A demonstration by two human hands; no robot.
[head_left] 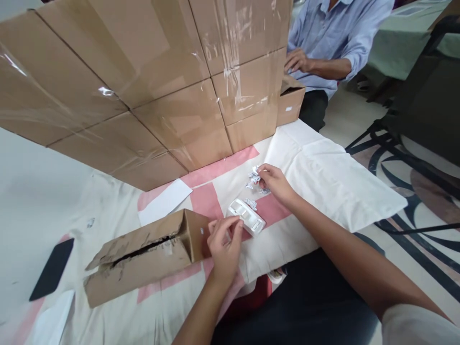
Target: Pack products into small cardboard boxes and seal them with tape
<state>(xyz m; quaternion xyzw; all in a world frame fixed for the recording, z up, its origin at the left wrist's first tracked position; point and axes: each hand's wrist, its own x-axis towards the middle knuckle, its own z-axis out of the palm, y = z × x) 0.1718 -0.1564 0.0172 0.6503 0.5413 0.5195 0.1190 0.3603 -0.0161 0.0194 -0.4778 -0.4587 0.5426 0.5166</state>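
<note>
A white plastic device with an oblong body (254, 223) lies on the cloth, its recessed top facing up. My left hand (224, 244) is beside its near left end, thumb and index fingertip brought close together; whatever sits between them is too small to make out. Beyond the device is a loose heap of small white pieces with dark marks (253, 178), like cut labels. My right hand (275, 182) reaches over the heap with its fingertips pinched at its edge, on a small white piece. More such pieces (250, 204) lie against the device's far side.
Taped cardboard cartons (179, 120) form a wall behind. An open-flapped cardboard box (143, 258) stands left of my left hand, near white paper (165, 201) and a black phone (52, 269). Another person (327, 43) sits at the far right by a small box (290, 103).
</note>
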